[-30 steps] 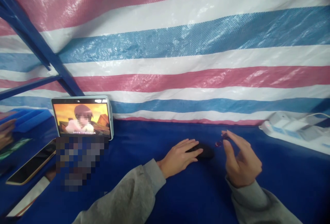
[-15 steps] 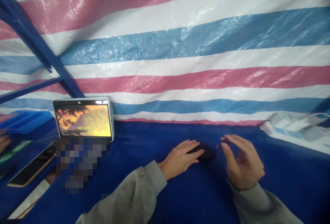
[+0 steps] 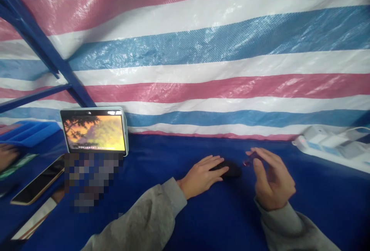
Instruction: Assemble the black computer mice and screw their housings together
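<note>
The left hand [image 3: 200, 176] lies loosely spread on the black mouse [image 3: 233, 169], right of which the right hand [image 3: 274, 181] pinches a small, apparently purplish piece [image 3: 249, 160].

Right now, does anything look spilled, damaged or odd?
Nothing stands out near the left hand, the black object under it or the right hand. A pixelated patch looks odd, hiding whatever is below the tablet.

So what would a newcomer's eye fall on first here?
Probably the glossy red, white and blue striped plastic sheet across the back, then the brightly lit rectangular tablet standing at the left. On the dark blue tabletop, the left hand rests its fingers on a black rounded object, and the right hand, farther right, pinches a small dark purplish-red piece.
</note>
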Available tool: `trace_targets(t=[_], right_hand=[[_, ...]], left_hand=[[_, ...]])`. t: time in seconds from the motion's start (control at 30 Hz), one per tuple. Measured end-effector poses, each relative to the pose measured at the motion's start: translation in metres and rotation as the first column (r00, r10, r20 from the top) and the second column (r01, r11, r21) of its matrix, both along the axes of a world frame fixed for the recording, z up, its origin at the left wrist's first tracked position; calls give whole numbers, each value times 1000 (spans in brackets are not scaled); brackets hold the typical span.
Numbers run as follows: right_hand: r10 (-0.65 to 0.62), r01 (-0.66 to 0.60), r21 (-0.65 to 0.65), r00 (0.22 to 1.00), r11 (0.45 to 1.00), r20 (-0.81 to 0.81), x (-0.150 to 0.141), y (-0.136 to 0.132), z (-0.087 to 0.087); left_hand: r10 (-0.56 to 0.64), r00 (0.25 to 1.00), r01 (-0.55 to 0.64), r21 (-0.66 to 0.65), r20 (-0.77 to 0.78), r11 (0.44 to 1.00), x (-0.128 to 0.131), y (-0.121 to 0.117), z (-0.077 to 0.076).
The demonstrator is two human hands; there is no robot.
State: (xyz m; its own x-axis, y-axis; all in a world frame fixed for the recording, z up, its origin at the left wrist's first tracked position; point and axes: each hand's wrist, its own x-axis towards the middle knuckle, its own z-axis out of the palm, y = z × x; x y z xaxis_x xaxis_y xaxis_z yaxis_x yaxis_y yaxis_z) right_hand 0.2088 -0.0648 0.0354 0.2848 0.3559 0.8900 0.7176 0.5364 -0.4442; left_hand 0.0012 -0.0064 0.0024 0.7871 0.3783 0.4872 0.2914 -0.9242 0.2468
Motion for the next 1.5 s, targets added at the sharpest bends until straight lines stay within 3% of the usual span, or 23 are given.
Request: trace_targets(t=[0.07,0.27,0.43,0.57,0.77,0.93,1.07,1.27,1.43,1.5], right_hand=[[7,-8,4,1000,1000,18,-1,0,1],[-130,128,24,988,991,87,-3,-3,6],[-54,54,11,997,999,60,-3,-2,6],[-159,157,26,981,987,107,-2,-3,3],[18,-16,-65,999,998,32,-4,-4,0],[-74,77,-30,995,997,71,0,-2,-2],[-11,15,-78,999,997,49,-2,-3,-1],[-93,95,-29,993,995,73,-4,-4,1],[-15,20,-71,997,997,80,0,-5,4],[-43,46,-43,996,998,83,1,-5,5]], left_hand=[[5,1000,-5,2,3,1000,0,0,0],[-1,1000,3,53,-28,999,1,-1,-2],[5,1000,-5,48,0,999,1,0,-4],[7,1000,-7,51,1,999,0,0,-3],[13,1000,-13,43,-13,999,0,0,-2],[6,1000,-6,17,-3,1000,0,0,0],[10,1000,-10,6,-2,1000,0,-1,0],[5,1000,-5,28,1,1000,-1,-1,-1],[1,1000,-1,20,-1,1000,-1,0,-1],[7,1000,-7,15,-6,1000,0,0,-1]])
